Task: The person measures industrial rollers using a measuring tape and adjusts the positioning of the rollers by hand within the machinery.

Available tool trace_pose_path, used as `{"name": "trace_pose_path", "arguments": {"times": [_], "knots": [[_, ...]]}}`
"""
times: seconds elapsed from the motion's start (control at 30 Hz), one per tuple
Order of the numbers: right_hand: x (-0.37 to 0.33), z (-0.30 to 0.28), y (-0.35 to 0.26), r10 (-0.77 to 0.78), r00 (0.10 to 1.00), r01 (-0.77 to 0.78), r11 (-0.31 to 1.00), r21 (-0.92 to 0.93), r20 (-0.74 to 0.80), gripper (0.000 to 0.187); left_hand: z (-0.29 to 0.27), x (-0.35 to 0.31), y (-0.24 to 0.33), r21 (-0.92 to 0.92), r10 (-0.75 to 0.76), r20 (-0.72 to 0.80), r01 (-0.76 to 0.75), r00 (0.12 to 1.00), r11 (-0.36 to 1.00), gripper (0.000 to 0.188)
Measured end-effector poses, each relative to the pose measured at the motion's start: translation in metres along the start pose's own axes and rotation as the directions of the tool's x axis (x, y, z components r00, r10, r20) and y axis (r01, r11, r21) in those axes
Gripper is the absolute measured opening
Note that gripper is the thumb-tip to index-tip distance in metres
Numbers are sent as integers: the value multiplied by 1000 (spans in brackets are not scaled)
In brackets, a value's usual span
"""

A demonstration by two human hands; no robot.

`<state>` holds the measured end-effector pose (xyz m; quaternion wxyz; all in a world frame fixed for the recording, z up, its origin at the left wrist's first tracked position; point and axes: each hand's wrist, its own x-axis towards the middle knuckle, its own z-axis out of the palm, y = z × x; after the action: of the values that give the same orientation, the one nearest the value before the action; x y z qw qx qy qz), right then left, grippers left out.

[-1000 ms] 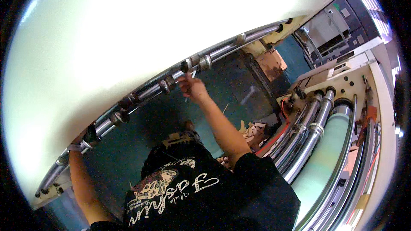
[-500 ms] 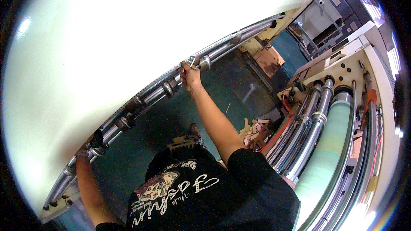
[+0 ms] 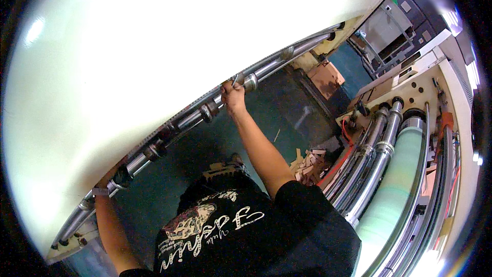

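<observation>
A large, glossy white curved surface (image 3: 169,36) fills the far left. Along its lower edge runs a long steel shaft (image 3: 269,71) with collars and a parallel bar. My right hand (image 3: 234,97) is at the shaft, between two collars, with its fingers curled. A small bright metal piece, perhaps a tool (image 3: 236,79), sticks up from the fingers; its kind is unclear. Farther down the shaft, my left hand (image 3: 106,178) reaches in under the white surface. Its fingers are hidden in shadow there. Beside its wrist shows a small grey metal plate (image 3: 100,191).
To the right stands a machine frame with steel rollers (image 3: 376,161) and a pale green roller (image 3: 392,179). A pile of wooden offcuts (image 3: 309,166) lies on the dark green floor (image 3: 261,133). Farther back are a brown board (image 3: 326,79) and a grey cabinet (image 3: 384,25).
The whole view has shifted slightly. My right hand stays at the same stretch of shaft, its fingers now curled further in. My left hand remains under the white surface.
</observation>
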<state>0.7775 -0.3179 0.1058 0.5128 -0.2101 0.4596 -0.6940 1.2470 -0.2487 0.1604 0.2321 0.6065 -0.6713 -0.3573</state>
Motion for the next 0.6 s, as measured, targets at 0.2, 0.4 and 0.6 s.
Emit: {"name": "trace_pose_path", "arguments": {"times": [0.2, 0.4, 0.6], "knots": [[-11, 11, -5, -99, 995, 101, 994, -52, 33, 25, -2, -10, -2, -24, -25, -3, 25, 1000, 999, 22], [-13, 12, 3, -128, 991, 131, 989, -68, 42, 22, -1, -20, -2, -57, -21, -5, 20, 1000, 998, 22], [-14, 15, -9, -14, 999, 13, 1000, 15, 37, 18, -3, -17, -23, -37, -59, 56, 61, 997, 997, 23]]}}
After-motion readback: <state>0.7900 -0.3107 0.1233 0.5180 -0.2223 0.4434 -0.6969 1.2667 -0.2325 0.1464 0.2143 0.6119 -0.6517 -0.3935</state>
